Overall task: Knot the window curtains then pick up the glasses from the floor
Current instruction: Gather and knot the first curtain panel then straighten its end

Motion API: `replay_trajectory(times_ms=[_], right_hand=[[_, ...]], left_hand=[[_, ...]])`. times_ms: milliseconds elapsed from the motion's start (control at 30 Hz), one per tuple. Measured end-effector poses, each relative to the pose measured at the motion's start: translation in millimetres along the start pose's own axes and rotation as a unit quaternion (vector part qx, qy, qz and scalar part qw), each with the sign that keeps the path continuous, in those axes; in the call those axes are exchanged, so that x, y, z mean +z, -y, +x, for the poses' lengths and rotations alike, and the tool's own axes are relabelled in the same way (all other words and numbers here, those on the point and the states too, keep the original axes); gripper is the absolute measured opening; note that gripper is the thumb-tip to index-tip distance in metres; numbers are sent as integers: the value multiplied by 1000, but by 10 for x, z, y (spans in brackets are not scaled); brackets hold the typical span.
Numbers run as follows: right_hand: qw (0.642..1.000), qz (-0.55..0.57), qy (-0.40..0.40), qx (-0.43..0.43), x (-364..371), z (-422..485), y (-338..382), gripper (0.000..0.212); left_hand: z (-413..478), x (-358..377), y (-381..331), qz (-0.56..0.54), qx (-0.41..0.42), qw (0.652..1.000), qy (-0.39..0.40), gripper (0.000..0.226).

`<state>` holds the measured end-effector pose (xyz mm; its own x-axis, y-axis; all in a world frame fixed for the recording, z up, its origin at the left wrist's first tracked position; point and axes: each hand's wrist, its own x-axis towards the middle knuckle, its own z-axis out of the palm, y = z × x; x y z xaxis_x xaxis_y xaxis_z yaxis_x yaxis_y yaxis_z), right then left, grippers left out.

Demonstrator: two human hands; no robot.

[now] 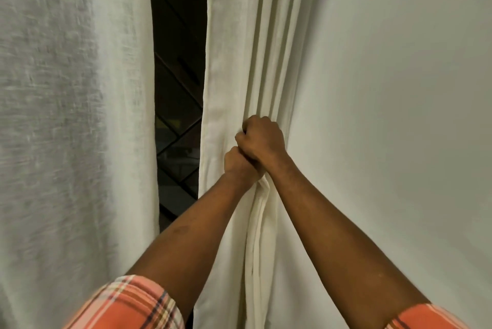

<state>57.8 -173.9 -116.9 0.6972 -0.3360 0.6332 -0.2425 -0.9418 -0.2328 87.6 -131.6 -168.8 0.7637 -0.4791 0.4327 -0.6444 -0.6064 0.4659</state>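
At window gap: left hand (pixel 239 166) and right hand (pixel 262 138) fingers are bunching right curtain (pixel 231 62); no knot yet, left curtain (pixel 74 89) hanging loose, glasses unseen.

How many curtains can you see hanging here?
2. The left curtain hangs loose; the right curtain is bunched in the left hand and right hand. More may hang out of view.
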Motion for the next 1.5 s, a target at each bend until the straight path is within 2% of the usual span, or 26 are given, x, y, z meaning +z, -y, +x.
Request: replay_trajectory(times_ms=[133,167,233,300,400,467,533,600,733,833,967,1033,1067,1100,1133,1167,1200,1233,1267,1300,1333,1400,1433,1467,1500], right_hand=[[995,-28,98,6,320,-449,-118,19],[992,-25,121,12,369,-525,-154,20],[989,-10,146,19,365,-597,-194,22],[993,13,118,23,288,-592,-171,24],[999,27,-13,24,135,-508,-57,34],[997,18,-70,8,11,-411,41,41],[996,9,-92,-1,-131,-302,115,55],[994,2,-111,4,-246,-195,147,57],[992,4,-121,19,-316,-61,119,44],[994,13,-103,23,-311,-61,99,39],[993,-4,-120,6,-236,-116,138,51],[992,-11,-123,-4,-153,-173,175,55],[993,-14,-118,-7,-94,-217,183,54],[994,-19,-103,-7,-18,-276,170,51],[996,-25,-81,-2,82,-357,130,46],[998,-34,-51,5,207,-461,64,39],[999,-47,-17,12,355,-586,-20,32],[998,-61,21,19,514,-726,-104,25],[995,-73,57,25,662,-876,-171,20],[992,-79,91,31,795,-1025,-218,17],[989,-80,120,34,895,-1149,-241,16],[985,-80,151,23,981,-1257,-244,17],[985,-79,155,21,970,-1260,-238,17],[985,-75,157,24,943,-1238,-244,18],[985,-66,157,28,917,-1198,-262,19]], left_hand=[[-368,397,211,49,35,994,91,31],[-437,457,234,85,34,991,97,34],[-526,530,270,110,5,993,53,38],[-564,520,273,94,7,995,-19,35],[-540,445,240,50,24,992,-117,42],[-490,381,194,52,45,988,-138,41],[-431,306,128,43,61,984,-160,38],[-371,266,77,32,80,981,-175,39],[-358,213,15,48,88,982,-160,45],[-349,135,-42,77,71,985,-139,39],[-295,101,-34,110,23,993,-23,32],[-345,124,-42,25,-3,999,39,33],[-383,135,-34,-81,-35,994,70,33],[-438,178,-27,-219,-76,966,117,34],[-517,246,-16,-339,-107,916,185,36],[-600,347,18,-368,-122,898,209,37],[-683,468,90,-336,-135,911,198,36],[-743,653,212,-318,-148,924,153,35],[-799,807,321,-347,-179,907,156,35],[-890,919,401,-305,-208,909,192,37],[-965,991,478,-251,-205,927,186,41],[-1049,1024,491,-175,-145,963,147,46],[-1102,999,484,-179,-145,966,121,46],[-1135,1006,475,-225,-171,953,111,44],[-1130,989,444,-324,-244,908,107,39]])
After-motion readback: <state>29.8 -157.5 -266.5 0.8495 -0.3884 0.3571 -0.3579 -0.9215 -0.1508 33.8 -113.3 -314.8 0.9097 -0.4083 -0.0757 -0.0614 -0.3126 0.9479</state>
